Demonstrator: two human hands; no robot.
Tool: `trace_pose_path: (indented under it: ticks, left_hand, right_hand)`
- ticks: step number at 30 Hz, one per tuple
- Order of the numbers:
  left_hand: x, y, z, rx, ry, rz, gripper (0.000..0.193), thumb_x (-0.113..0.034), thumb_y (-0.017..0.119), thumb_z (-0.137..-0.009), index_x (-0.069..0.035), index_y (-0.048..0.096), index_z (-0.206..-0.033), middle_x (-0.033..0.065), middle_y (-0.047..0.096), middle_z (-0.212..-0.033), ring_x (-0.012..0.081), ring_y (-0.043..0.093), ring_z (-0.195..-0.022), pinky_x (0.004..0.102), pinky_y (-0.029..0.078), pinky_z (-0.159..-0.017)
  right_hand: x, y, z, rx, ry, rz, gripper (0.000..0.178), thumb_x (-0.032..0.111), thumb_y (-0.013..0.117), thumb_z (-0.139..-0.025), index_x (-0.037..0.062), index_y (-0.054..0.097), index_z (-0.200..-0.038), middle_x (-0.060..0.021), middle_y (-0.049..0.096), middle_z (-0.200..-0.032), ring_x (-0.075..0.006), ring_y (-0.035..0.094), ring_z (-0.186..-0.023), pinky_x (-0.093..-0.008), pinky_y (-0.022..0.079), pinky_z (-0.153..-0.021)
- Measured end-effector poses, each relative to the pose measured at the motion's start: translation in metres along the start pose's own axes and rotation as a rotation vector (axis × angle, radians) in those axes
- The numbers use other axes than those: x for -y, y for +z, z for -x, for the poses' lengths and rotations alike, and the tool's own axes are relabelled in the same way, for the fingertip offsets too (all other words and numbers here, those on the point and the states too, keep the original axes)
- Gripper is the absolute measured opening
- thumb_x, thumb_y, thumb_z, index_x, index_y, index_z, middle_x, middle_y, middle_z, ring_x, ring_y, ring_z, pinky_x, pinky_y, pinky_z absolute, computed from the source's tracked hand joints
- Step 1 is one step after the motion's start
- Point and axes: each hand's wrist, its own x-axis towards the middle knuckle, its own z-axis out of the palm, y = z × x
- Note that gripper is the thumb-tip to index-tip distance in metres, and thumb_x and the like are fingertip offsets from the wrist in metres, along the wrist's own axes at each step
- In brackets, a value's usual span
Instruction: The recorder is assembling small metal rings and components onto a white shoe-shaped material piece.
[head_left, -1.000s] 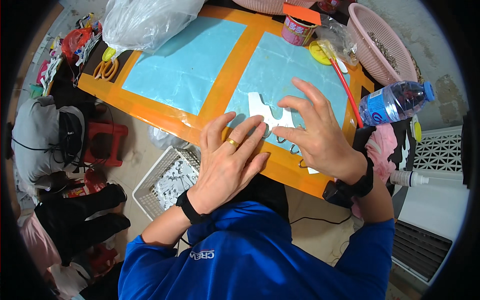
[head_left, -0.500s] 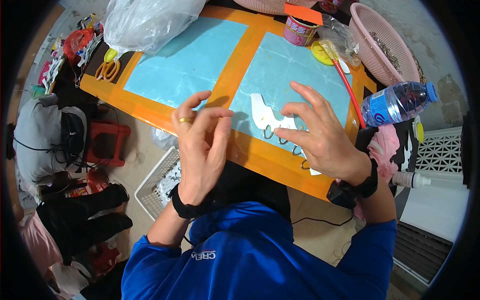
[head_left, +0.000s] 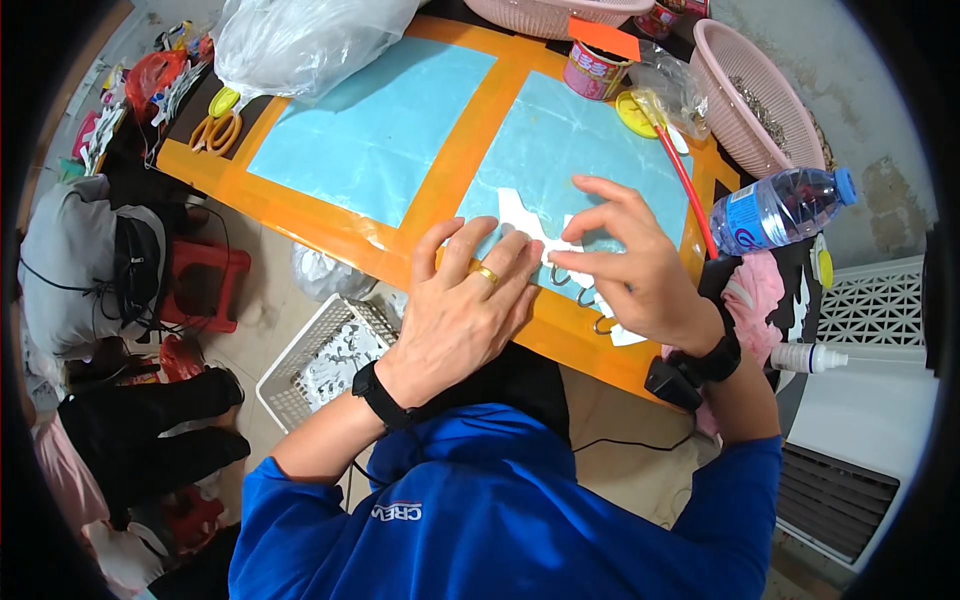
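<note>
A white cut-out piece (head_left: 519,214) lies on the blue and orange tabletop. Several curved metal hooks (head_left: 602,325) show along its near side. My left hand (head_left: 468,290) rests palm down at the table's near edge, fingers extended, its fingertips over the left part of the piece and hiding some of it. Over the right part hovers my right hand (head_left: 640,270), thumb and fingers bent but apart, with nothing visibly held. Part of the piece and hooks is hidden beneath it.
A red-handled brush (head_left: 687,185) and a water bottle (head_left: 780,212) lie to the right. Behind are a cup (head_left: 594,75) and a pink basket (head_left: 735,110) of small metal parts. A plastic bag (head_left: 310,45), orange scissors (head_left: 215,133) and a floor basket (head_left: 290,400) are left.
My left hand has come down and rightward from above the table edge onto the left part of the white piece. My right hand stays nearly in place.
</note>
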Motion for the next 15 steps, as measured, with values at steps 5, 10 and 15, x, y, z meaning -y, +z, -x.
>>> trace_pose_path:
  ticks: [5,10,15]
  left_hand:
    - [0.007,-0.002,-0.007,-0.035,0.031,0.071,0.04,-0.017,0.081,-0.082,-0.013,0.074,-0.121,0.0023,0.063,-0.124,0.0298,0.054,-0.124,0.0482,0.039,-0.107]
    - [0.006,0.001,-0.014,-0.093,0.016,0.149,0.033,-0.014,0.081,-0.079,-0.011,0.077,-0.112,0.0033,0.064,-0.12,0.0302,0.055,-0.12,0.0482,0.041,-0.102]
    - [0.002,0.003,-0.015,-0.133,-0.05,0.169,0.028,-0.012,0.082,-0.078,-0.011,0.079,-0.105,0.0049,0.064,-0.119,0.0314,0.055,-0.118,0.048,0.041,-0.101]
  right_hand:
    - [-0.004,-0.002,-0.003,-0.13,0.078,-0.055,0.023,0.001,0.077,-0.078,0.0078,0.077,-0.099,-0.0071,0.068,-0.102,-0.0374,0.061,-0.123,-0.0473,0.049,-0.099]
    - [-0.005,0.006,-0.011,-0.019,-0.03,0.048,0.015,0.005,0.078,-0.078,0.0075,0.075,-0.093,-0.0045,0.066,-0.102,-0.0324,0.06,-0.124,-0.045,0.049,-0.099]
    - [-0.008,0.005,-0.017,0.024,-0.103,0.112,0.013,0.007,0.078,-0.077,0.007,0.072,-0.088,-0.004,0.064,-0.098,-0.0299,0.059,-0.124,-0.0473,0.048,-0.103]
